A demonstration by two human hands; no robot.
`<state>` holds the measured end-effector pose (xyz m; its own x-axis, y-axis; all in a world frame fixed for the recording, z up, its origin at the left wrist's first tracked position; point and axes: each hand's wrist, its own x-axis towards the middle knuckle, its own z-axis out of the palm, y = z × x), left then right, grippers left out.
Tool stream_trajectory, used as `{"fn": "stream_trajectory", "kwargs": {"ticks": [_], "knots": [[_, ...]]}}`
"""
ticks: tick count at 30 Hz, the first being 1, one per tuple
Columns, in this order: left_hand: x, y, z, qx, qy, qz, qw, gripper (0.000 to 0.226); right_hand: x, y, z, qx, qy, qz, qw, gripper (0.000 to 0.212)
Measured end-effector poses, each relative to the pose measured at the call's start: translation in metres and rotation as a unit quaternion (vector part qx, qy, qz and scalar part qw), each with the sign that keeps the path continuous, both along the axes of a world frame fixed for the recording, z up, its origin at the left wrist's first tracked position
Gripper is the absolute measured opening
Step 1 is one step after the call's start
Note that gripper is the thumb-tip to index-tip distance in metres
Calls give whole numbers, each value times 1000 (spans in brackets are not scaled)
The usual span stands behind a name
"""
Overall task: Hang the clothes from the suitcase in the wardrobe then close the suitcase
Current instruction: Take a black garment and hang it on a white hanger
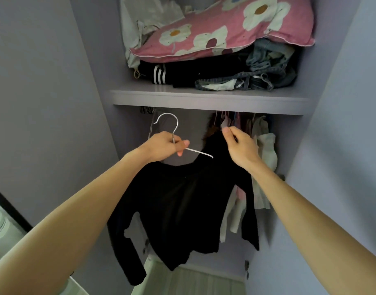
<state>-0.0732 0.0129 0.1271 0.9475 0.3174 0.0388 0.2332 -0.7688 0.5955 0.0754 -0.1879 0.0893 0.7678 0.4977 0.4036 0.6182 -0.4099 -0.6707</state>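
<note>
While held outstretched, left hand (163, 146) grips hanger (199, 153).

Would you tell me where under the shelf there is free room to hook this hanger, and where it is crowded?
Free: the gap under the shelf, between the clips at its left end and the hung clothes on the right. Crowded: that right-hand stretch, and the shelf top, filled by the pink pillow and folded clothes.

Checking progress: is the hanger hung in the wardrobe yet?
Not yet. The left hand holds the hanger, hook free below the shelf; the right hand pinches the black top.
</note>
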Motion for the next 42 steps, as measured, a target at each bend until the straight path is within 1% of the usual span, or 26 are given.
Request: {"fn": "stream_trajectory", "kwargs": {"ticks": [3, 5, 7, 8, 9, 10, 11, 13, 16, 17, 18, 20, 21, 22, 23, 24, 25, 27, 29, 30, 32, 34, 36, 38, 40, 42], "knots": [[9, -8, -3, 19, -38, 24, 999, 44, -14, 15, 15, -21, -10, 36, 999, 36], [7, -2, -4, 34, -56, 40, 997, 44, -14, 11, 16, -9, -7, 61, 998, 34], [0, 7, -3, 30, -55, 49, 997, 43, -3, 4, 8, 5, 64, 119, 991, 26], [-3, 10, -2, 30, -53, 52, 997, 43, 3, -1, 4, -6, 110, 147, 983, 27], [-5, 14, -2, 35, -51, 54, 997, 43, 5, -5, 2, -32, 143, 163, 976, 35], [-6, 16, -2, 44, -48, 53, 996, 43, 8, -9, -1, -69, 152, 159, 973, 41], [-7, 18, -2, 53, -45, 50, 996, 42, 12, -10, -6, -101, 145, 149, 973, 43], [-8, 18, -4, 57, -44, 45, 996, 42, 12, -11, -13, -123, 115, 126, 978, 31], [-7, 16, -6, 60, -41, 37, 997, 42, 7, -5, -17, -80, 122, 126, 981, 15], [-7, 15, -6, 63, -40, 35, 997, 41, 3, -3, -17, -79, 126, 123, 981, 16], [-6, 13, -7, 68, -41, 35, 996, 41, 1, 1, -16, -94, 128, 118, 980, 26], [-5, 12, -8, 75, -40, 36, 996, 41, -2, 5, -14, -165, 135, 102, 972, 59], [-5, 11, -8, 77, -41, 36, 995, 40, -2, 7, -14, -197, 147, 104, 964, 65], [-5, 11, -8, 78, -41, 34, 996, 40, -1, 8, -16, -222, 157, 117, 955, 59], [-5, 11, -9, 77, -37, 31, 996, 40, 1, 8, -20, -235, 167, 133, 948, 45], [-5, 12, -9, 78, -35, 29, 996, 40, 2, 7, -22, -232, 170, 146, 946, 31], [-5, 14, -9, 81, -28, 28, 996, 41, 2, 7, -24, -212, 170, 149, 951, 23], [-5, 18, -10, 98, 14, 22, 995, 42, 2, 8, -28, -140, 160, 126, 969, 21], [-4, 19, -18, 110, 51, 19, 992, 43, -2, 10, -23, -53, 123, 86, 987, 20], [-4, 18, -23, 107, 46, 26, 993, 43, -3, 11, -19, -24, 104, 86, 991, 18], [-2, 14, -29, 92, 6, 40, 995, 44, -6, 13, -13, -7, 99, 140, 985, 17], [1, 11, -27, 70, -22, 42, 996, 44, -11, 14, -7, -36, 121, 180, 975, 29], [3, 11, -24, 57, -31, 44, 997, 43, -7, 11, -6, -72, 127, 150, 978, 45], [4, 11, -25, 50, -40, 52, 997, 43, 1, 5, -8, -104, 123, 124, 979, 39], [4, 12, -26, 43, -48, 52, 997, 44, 4, -2, -11, -155, 119, 133, 972, 29], [5, 10, -26, 34, -44, 42, 998, 43, 5, -7, -16, -190, 73, 138, 969, 22]]}}
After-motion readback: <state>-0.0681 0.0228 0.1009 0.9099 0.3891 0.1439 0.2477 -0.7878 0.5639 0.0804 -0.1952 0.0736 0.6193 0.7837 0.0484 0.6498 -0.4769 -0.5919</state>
